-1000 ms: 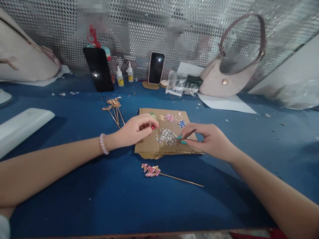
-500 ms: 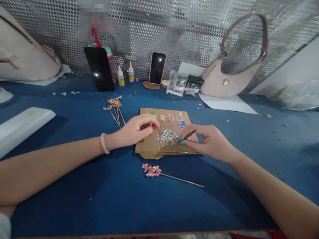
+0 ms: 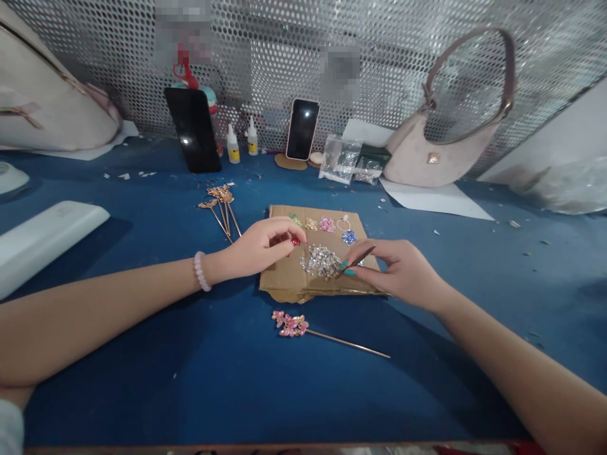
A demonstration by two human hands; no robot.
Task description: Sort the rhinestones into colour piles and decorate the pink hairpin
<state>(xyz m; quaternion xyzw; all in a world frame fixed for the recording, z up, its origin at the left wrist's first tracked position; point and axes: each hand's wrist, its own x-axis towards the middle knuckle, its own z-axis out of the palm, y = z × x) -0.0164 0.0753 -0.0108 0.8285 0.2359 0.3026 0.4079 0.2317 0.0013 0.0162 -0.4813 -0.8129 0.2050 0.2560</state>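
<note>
A piece of brown cardboard (image 3: 289,278) lies on the blue table, with a heap of clear rhinestones (image 3: 320,260) in its middle and small coloured piles along its far edge. My left hand (image 3: 258,248) rests on the cardboard's left side, fingers curled and pinched on something I cannot make out. My right hand (image 3: 396,268) pinches thin tweezers (image 3: 356,259) whose tip touches the rhinestone heap. A gold hair stick with pink decoration (image 3: 290,324) lies in front of the cardboard.
Several bare gold hair sticks (image 3: 220,205) lie left of the cardboard. Along the perforated back wall stand a dark tablet (image 3: 193,129), two glue bottles (image 3: 241,142), a phone (image 3: 302,129), plastic bags (image 3: 337,159) and a pale handbag (image 3: 434,158). A white case (image 3: 40,237) sits at far left.
Both hands stay on the cardboard almost unmoved; only the view has shifted slightly.
</note>
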